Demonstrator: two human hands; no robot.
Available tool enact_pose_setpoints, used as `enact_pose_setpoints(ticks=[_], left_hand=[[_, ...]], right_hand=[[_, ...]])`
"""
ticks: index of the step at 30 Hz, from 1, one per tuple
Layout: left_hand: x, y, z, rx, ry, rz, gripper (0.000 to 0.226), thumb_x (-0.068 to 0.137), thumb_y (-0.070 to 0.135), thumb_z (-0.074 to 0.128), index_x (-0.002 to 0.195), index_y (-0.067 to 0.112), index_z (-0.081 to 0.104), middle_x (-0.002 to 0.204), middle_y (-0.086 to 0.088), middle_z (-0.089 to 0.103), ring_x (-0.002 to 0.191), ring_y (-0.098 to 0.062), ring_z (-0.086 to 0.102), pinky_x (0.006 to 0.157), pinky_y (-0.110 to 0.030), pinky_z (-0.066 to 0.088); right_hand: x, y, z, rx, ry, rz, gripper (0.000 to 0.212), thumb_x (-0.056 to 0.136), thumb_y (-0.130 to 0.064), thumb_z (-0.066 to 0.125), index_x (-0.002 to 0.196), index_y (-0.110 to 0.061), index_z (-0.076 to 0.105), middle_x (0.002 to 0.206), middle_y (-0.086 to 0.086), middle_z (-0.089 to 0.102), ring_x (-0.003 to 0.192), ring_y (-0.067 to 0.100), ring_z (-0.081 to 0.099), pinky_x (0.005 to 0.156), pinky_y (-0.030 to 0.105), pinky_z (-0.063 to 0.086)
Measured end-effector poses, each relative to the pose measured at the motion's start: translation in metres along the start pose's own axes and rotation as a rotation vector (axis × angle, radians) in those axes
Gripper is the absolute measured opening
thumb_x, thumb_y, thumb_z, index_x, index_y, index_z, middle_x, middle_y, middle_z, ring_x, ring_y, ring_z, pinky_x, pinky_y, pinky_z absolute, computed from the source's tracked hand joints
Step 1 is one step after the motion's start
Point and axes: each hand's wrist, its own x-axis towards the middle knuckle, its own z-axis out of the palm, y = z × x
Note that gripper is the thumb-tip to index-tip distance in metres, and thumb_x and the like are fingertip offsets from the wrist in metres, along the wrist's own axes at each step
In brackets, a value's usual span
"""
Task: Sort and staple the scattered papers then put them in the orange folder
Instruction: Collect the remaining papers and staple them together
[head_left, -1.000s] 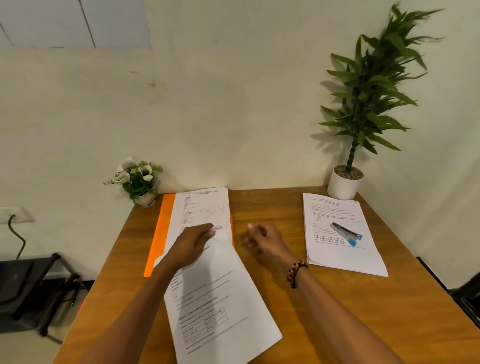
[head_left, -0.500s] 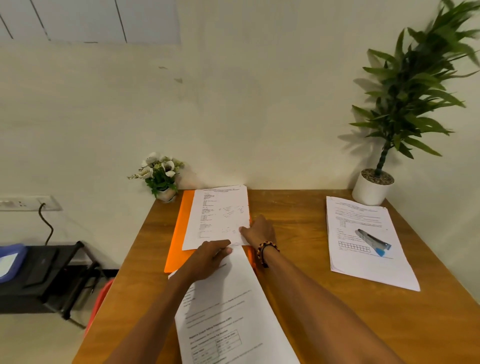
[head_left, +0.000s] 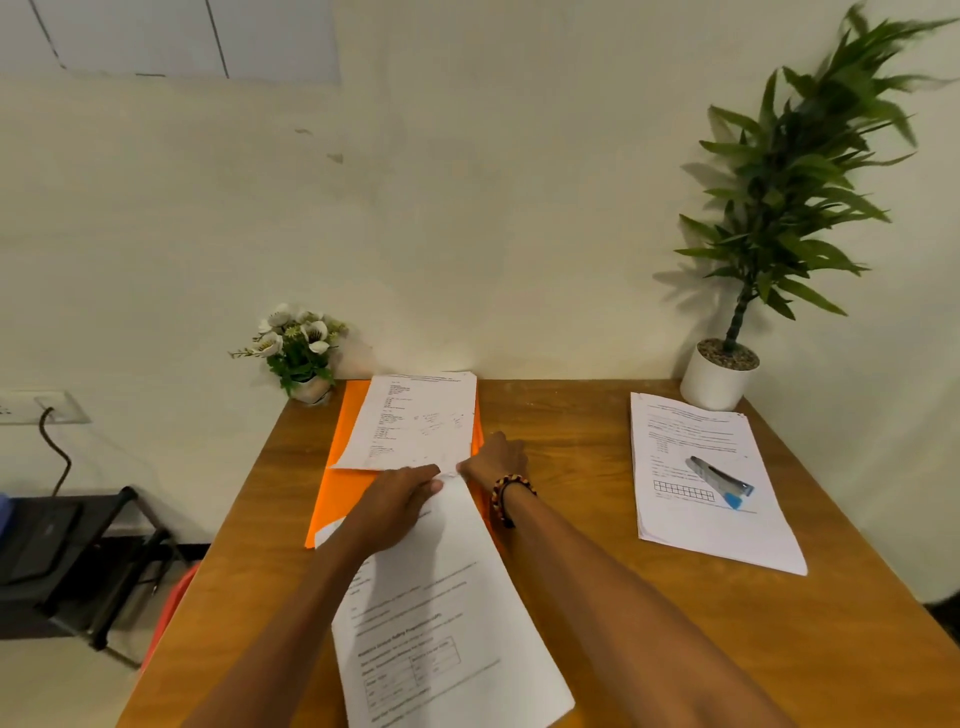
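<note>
An orange folder (head_left: 340, 493) lies flat at the table's back left. A printed sheet (head_left: 415, 421) rests on it. My right hand (head_left: 493, 460), with a bead bracelet at the wrist, sits at that sheet's near right corner, fingers curled onto the corner. A second printed sheet (head_left: 447, 608) runs from the folder toward me. My left hand (head_left: 395, 506) grips its far end, just below the first sheet. To the right lies a stack of papers (head_left: 727, 535) with a grey and blue stapler (head_left: 719, 480) on top.
A small pot of white flowers (head_left: 301, 353) stands at the back left corner, and a tall green plant in a white pot (head_left: 719, 374) at the back right. The wall runs behind the wooden table (head_left: 597, 467). A black stand (head_left: 78, 561) sits left of the table.
My right hand has moved left from the bare table to the near right corner of the sheet on the folder. My left hand has kept its hold on the near sheet.
</note>
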Motion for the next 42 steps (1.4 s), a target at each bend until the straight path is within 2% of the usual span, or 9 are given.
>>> enact_pose_setpoints(ticks=[5, 12, 19, 23, 27, 30, 34, 38, 42], left_hand=[[0.004, -0.003, 0.002, 0.052, 0.067, 0.042, 0.017, 0.105, 0.035, 0.045, 0.09, 0.033, 0.054, 0.093, 0.005, 0.068, 0.079, -0.011, 0.056, 0.071, -0.027, 0.044], [0.004, -0.003, 0.001, -0.126, 0.106, 0.064, 0.015, 0.104, 0.041, 0.044, 0.092, 0.037, 0.051, 0.091, 0.017, 0.058, 0.086, -0.006, 0.056, 0.077, -0.015, 0.04], [0.006, 0.003, -0.016, -0.131, 0.036, 0.071, 0.022, 0.104, 0.043, 0.043, 0.087, 0.033, 0.053, 0.086, 0.015, 0.06, 0.083, -0.008, 0.058, 0.075, -0.019, 0.042], [0.013, -0.008, -0.029, -0.103, 0.125, 0.134, 0.025, 0.104, 0.036, 0.045, 0.082, 0.027, 0.05, 0.082, 0.009, 0.049, 0.079, -0.006, 0.048, 0.07, -0.021, 0.036], [0.018, -0.018, -0.028, -0.089, 0.07, 0.098, 0.023, 0.104, 0.03, 0.051, 0.088, 0.014, 0.059, 0.1, 0.003, 0.049, 0.096, -0.007, 0.047, 0.08, -0.02, 0.038], [0.02, -0.019, -0.019, -0.112, 0.054, 0.051, 0.017, 0.102, 0.028, 0.055, 0.103, 0.014, 0.065, 0.119, 0.002, 0.05, 0.108, -0.015, 0.051, 0.09, -0.027, 0.042], [0.022, -0.013, -0.006, -0.144, -0.079, 0.03, 0.018, 0.102, 0.029, 0.055, 0.111, 0.021, 0.067, 0.146, 0.001, 0.043, 0.136, -0.02, 0.044, 0.107, -0.04, 0.043], [0.031, 0.005, 0.001, -0.005, -0.177, 0.093, 0.013, 0.102, 0.044, 0.048, 0.095, 0.048, 0.058, 0.168, 0.006, 0.018, 0.157, -0.018, 0.003, 0.119, -0.046, 0.02], [0.04, 0.026, 0.003, -0.005, -0.24, 0.031, 0.033, 0.104, 0.047, 0.044, 0.127, 0.033, 0.064, 0.167, 0.009, 0.019, 0.154, -0.019, 0.018, 0.121, -0.051, 0.014]], right_hand=[[-0.002, 0.0, 0.006, 0.058, -0.002, -0.015, 0.063, 0.078, -0.056, 0.078, 0.121, -0.015, 0.056, 0.133, 0.016, 0.053, 0.117, 0.035, 0.054, 0.094, 0.041, 0.052], [0.002, -0.009, 0.007, 0.215, -0.05, 0.072, 0.067, 0.067, -0.066, 0.074, 0.113, -0.018, 0.066, 0.125, 0.01, 0.06, 0.117, 0.035, 0.056, 0.098, 0.045, 0.05], [0.0, -0.01, -0.005, 0.076, -0.043, -0.005, 0.029, 0.092, -0.034, 0.07, 0.107, -0.01, 0.064, 0.128, 0.015, 0.061, 0.123, 0.035, 0.052, 0.097, 0.039, 0.043], [-0.02, 0.025, -0.02, -0.024, -0.143, -0.04, 0.037, 0.075, -0.038, 0.086, 0.096, -0.014, 0.067, 0.103, 0.005, 0.071, 0.103, 0.028, 0.065, 0.095, 0.046, 0.054], [-0.047, 0.067, -0.06, -0.035, -0.331, -0.041, 0.037, 0.076, -0.029, 0.088, 0.095, -0.005, 0.069, 0.104, 0.009, 0.072, 0.1, 0.027, 0.067, 0.078, 0.034, 0.054], [-0.071, 0.09, -0.087, -0.113, -0.483, -0.048, 0.02, 0.083, -0.024, 0.083, 0.089, -0.016, 0.066, 0.101, 0.0, 0.067, 0.094, 0.017, 0.06, 0.068, 0.021, 0.047], [-0.092, 0.107, -0.106, -0.298, -0.564, -0.094, 0.047, 0.09, -0.022, 0.075, 0.133, -0.011, 0.058, 0.138, 0.003, 0.06, 0.118, 0.022, 0.057, 0.08, 0.02, 0.046], [-0.094, 0.116, -0.11, -0.424, -0.585, -0.126, 0.057, 0.089, -0.027, 0.076, 0.138, -0.012, 0.051, 0.143, 0.005, 0.056, 0.13, 0.028, 0.053, 0.092, 0.027, 0.047], [-0.097, 0.118, -0.104, -0.486, -0.596, -0.141, 0.065, 0.084, -0.034, 0.081, 0.139, -0.015, 0.05, 0.142, 0.005, 0.057, 0.127, 0.029, 0.055, 0.103, 0.037, 0.051]])
